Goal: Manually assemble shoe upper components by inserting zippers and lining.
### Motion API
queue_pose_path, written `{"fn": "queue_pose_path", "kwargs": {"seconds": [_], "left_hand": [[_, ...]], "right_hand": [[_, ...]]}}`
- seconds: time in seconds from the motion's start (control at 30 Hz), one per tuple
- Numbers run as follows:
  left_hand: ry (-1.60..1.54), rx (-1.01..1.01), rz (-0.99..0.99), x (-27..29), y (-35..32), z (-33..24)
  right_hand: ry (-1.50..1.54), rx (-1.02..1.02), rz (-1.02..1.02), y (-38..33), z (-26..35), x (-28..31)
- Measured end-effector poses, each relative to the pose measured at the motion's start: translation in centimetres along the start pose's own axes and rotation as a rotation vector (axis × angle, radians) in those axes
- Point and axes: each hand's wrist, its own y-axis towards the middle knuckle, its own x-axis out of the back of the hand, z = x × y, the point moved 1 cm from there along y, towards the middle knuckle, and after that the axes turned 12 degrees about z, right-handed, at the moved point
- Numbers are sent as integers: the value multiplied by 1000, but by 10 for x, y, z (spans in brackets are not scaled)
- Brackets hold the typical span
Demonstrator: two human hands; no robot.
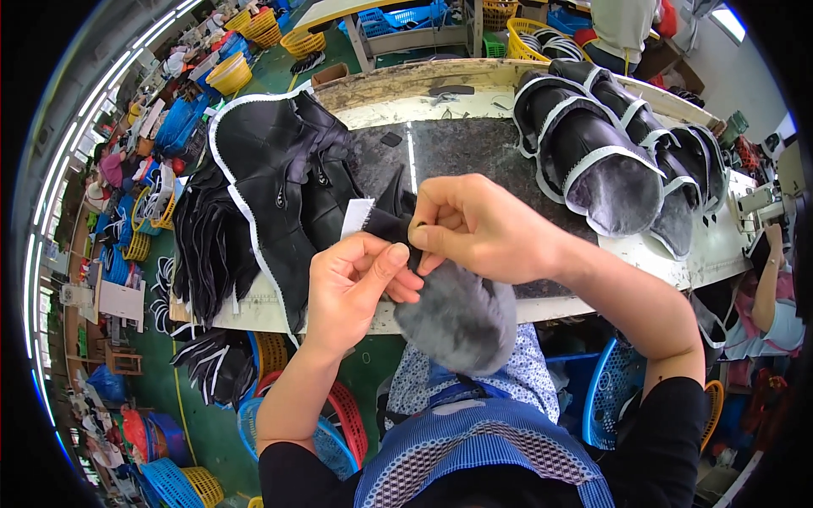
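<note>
Grey-lined black boot piece (457, 326) hangs at the table's (711, 262) near edge, pinched between the left hand (351, 288), thumb upward, and the right hand (487, 229), knuckles up, fingers curled.

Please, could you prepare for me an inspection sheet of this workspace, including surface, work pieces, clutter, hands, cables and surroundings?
Surface: pale table with a dark, worn-looking middle panel.
Work pieces: furry grey-and-black piece in the hands, hanging past the near edge; white-trimmed black pieces at left; grey-lined pieces piled at right.
Clutter: small black scraps beyond the hands.
Hands: left hand and right hand both pinch the furry piece's dark upper part.
Cables: nothing seen.
Surroundings: green floor; blue basket and red basket below the table; co-worker's arm at far right.
</note>
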Motion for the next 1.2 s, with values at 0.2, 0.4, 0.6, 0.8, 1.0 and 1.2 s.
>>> {"fn": "queue_pose_path", "kwargs": {"seconds": [0.2,0.4,0.6,0.8,1.0,1.2], "left_hand": [[141,29,9,-4,-10,6],[145,80,146,-4,-14,6],[27,75,102,1,-24,10],[15,164,105,-4,-29,6],[166,23,93,-10,-36,18],[82,32,65,-11,-42,26]], "right_hand": [[-99,-60,-2,-11,1,-13],[78,-120,-17,-22,-8,-16],[169,-41,20,-22,-20,-25],[124,-54,37,-24,-14,-29],[4,20,-131,-27,-11,-33],[70,-20,-74,-29,-14,-34]]}}
